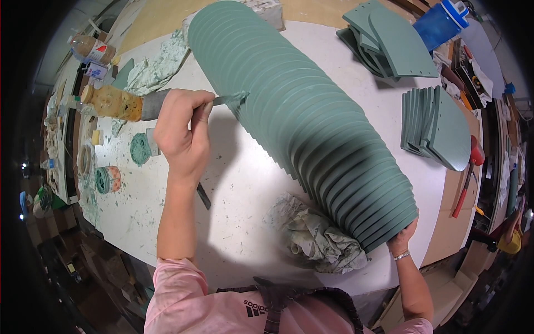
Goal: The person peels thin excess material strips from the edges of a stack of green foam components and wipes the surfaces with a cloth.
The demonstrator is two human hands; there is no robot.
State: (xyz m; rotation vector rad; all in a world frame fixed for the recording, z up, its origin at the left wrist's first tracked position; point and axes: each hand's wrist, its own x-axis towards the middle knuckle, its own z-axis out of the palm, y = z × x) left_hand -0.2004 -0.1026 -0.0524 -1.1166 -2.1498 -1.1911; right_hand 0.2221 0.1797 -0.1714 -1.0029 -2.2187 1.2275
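A long green ribbed form [311, 117], built of many curved overlapping layers, lies diagonally over the white table. My left hand [184, 125] is closed around a thin putty knife [225, 99]. Green paste sits on the knife's tip, which touches the form's left side near its far end. Beside that hand a flat grey piece [153, 105] shows; whether I hold it too is unclear. My right hand [403, 240] grips the form's near right end, its fingers partly hidden beneath. Below the near end lies a crumpled, paste-stained cloth [322, 242].
Loose green curved panels [384, 39] and another green stack [436, 125] lie right, near a blue jug [439, 25] and red-handled tool [466, 175]. Left are an amber bottle [114, 104], paste tub [107, 179], paste lump [141, 148], dark strip [203, 196] and smeared cloth [161, 65].
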